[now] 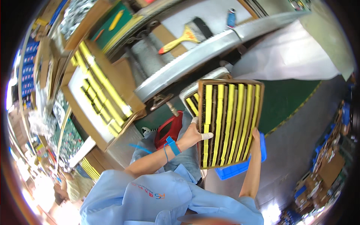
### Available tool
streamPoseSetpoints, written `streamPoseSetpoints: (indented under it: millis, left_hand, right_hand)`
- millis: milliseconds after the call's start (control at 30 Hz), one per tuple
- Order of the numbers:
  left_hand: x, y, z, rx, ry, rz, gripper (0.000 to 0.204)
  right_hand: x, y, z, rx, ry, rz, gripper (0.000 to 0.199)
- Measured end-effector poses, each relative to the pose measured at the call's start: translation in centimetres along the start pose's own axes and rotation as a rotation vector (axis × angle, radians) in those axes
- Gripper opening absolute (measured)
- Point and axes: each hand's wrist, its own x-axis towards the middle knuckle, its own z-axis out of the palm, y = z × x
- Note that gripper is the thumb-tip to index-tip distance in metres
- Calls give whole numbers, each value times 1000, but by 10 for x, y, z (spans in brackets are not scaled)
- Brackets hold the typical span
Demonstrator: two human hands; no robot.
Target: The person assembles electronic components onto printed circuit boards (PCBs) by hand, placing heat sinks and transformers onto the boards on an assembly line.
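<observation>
I hold a shallow cardboard box by its two sides, tilted so its inside faces me. Several rows of parts with yellow tops fill it, dark gaps between them. My left hand is closed on its left side, the thumb in a white finger cot lying over the edge. A blue wrist strap sits on that arm. My right hand grips the right side, its fingers mostly hidden behind the box. Behind the box shows a white tray with similar yellow pieces, and below it a blue plastic bin.
At left, an open carton holds more yellow rows. Ahead is a metal machine edge, with a yellow-handled brush and a small blue bottle beyond. A red object lies near my lap. Another person is at lower left.
</observation>
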Motion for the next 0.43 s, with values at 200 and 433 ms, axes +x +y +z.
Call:
streamPoseSetpoints:
  millis: [200, 433]
  left_hand:
    - [-45, 40, -35, 0, -80, 203, 93]
    - [-237, 112, -118, -173, 151, 572, 96]
  right_hand:
    - [-78, -50, 22, 86, -198, -248, 71]
    - [-193, -135, 140, -264, -655, -510, 67]
